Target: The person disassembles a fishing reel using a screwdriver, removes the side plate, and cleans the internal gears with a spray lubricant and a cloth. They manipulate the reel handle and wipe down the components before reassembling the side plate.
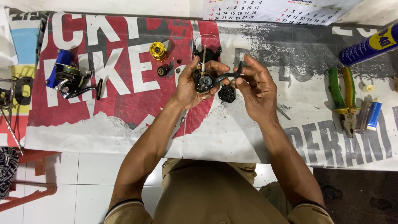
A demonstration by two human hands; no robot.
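I see the banner-covered table (232,137); over its middle my left hand (188,85) is closed around the black reel body (204,81), and my right hand (257,85) pinches its crank handle (227,76). A gold spool (158,50) lies near the far edge.

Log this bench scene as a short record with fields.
left hand: grips black fishing reel body
right hand: pinches reel handle
left of hands: gold spool, second reel
right side: green-handled pliers, blue spray can, lighter
surface: printed banner over bench
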